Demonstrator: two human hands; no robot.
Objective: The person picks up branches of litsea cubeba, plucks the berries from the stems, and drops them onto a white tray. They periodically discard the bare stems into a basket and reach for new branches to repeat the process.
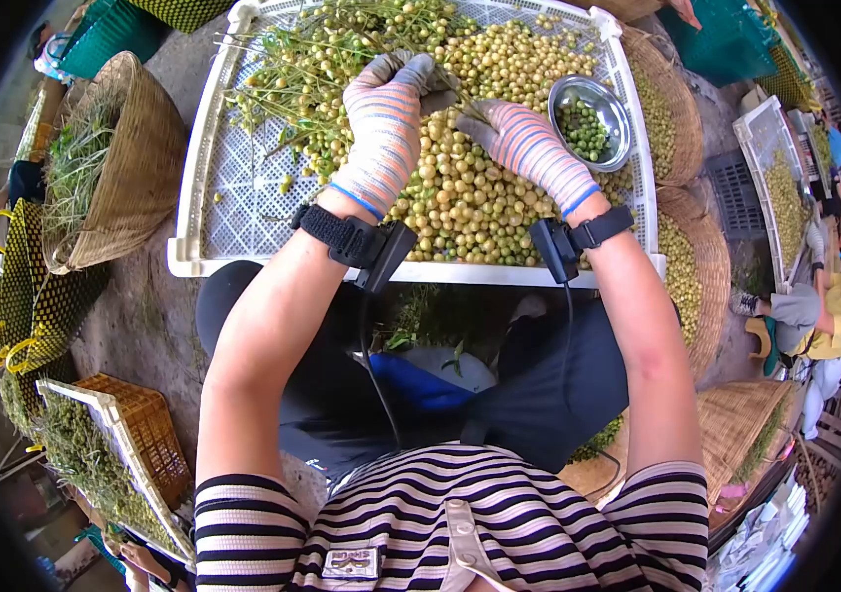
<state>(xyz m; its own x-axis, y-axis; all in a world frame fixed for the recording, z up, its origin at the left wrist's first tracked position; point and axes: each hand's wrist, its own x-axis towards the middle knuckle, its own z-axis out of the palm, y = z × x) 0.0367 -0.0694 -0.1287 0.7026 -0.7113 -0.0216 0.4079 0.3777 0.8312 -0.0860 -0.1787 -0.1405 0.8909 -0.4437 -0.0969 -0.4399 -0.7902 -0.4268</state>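
Note:
A white mesh tray [205, 187] lies across my lap, heaped with small round yellow-green fruits [465, 178]. Leafy stems with fruits [287, 94] pile up at its far left. My left hand [386, 123], in a striped glove with grey fingertips, is closed on a thin fruit stem over the far middle of the tray. To its right, my gloved right hand [521, 148] has its fingers pinched together low over the fruits; whatever is in them is hidden. A metal bowl [621, 128] holding smaller green fruits rests on the tray just beyond my right hand.
Woven baskets stand on both sides: one with stripped stems [139, 163] at left, one with yellowish fruits [706, 259] at right. A tilted tray of stems [109, 469] leans on an orange crate [149, 434]. Other people sit at far right near another tray [770, 187].

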